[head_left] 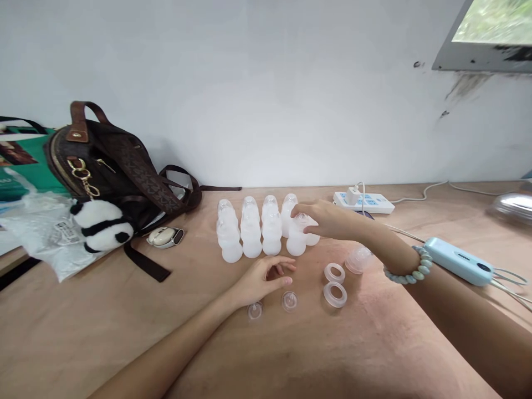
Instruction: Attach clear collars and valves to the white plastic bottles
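Observation:
Frosted white baby bottles (249,238) with clear domed tops stand in several columns near the middle of the table. My right hand (322,217), with a bead bracelet at the wrist, grips the top of a baby bottle (296,243) at the right end of the group. My left hand (266,280) hovers in front of the bottles, fingers loosely bent and thumb apart, holding nothing. Below it lie two clear bottle nipples (290,301). To the right are two frosted collar rings (334,294) and some clear domed caps (358,259), partly hidden by my right forearm.
At the left stand a dark brown backpack (120,155) with a panda plush (103,224), a plastic bag (50,233) and a watch (165,237). A white power strip (376,203) and a light-blue device (459,260) with cables lie at the right. Behind rises a wall (270,100).

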`<move>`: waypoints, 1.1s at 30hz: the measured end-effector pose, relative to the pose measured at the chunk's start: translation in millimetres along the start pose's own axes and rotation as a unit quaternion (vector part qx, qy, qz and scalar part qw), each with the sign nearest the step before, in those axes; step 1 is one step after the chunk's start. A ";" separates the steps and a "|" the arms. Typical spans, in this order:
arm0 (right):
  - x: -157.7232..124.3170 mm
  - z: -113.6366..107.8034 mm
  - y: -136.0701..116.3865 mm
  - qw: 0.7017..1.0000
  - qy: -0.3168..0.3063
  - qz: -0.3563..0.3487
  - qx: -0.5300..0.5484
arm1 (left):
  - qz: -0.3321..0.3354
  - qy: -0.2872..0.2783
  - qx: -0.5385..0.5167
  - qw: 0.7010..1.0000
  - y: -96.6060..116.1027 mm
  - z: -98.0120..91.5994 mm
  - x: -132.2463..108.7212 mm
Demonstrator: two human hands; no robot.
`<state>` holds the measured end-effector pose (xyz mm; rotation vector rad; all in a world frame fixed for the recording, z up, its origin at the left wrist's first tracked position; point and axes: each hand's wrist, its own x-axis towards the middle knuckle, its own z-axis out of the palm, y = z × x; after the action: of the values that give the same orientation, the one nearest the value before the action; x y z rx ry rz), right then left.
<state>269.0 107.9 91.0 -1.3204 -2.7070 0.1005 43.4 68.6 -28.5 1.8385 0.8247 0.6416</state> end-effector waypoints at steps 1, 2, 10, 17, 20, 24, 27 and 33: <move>-0.1 0.3 -2.3 1.000 -0.005 0.001 -0.002 | 0.001 0.001 0.000 1.000 0.5 0.1 -0.3; -1.4 0.5 -4.5 1.000 -0.007 0.002 -0.006 | 0.001 0.002 0.000 1.000 1.0 0.1 -0.6; -29.9 10.9 -14.4 0.998 0.036 0.009 0.046 | 0.004 0.037 -0.004 0.999 2.9 1.5 -0.9; -52.6 35.7 -17.8 0.947 0.145 0.094 0.272 | 0.015 0.077 0.002 0.997 1.8 4.6 -2.3; -56.7 46.5 -19.3 0.914 0.187 0.101 0.346 | 0.025 0.108 0.044 0.993 2.1 5.8 -3.5; -59.8 55.8 -19.5 0.888 0.201 0.102 0.402 | 0.022 0.116 0.020 0.993 2.1 6.2 -6.7; -62.4 58.2 -17.5 0.869 0.192 0.094 0.445 | 0.012 0.101 -0.087 0.991 -0.5 3.6 -7.4; -65.4 56.5 -13.8 0.859 0.181 0.051 0.476 | -0.011 0.078 -0.293 0.953 -3.6 -4.1 -3.7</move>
<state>289.9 47.7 31.0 -0.9933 -1.8017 0.9504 37.2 69.1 -30.6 1.2485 0.6617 0.9138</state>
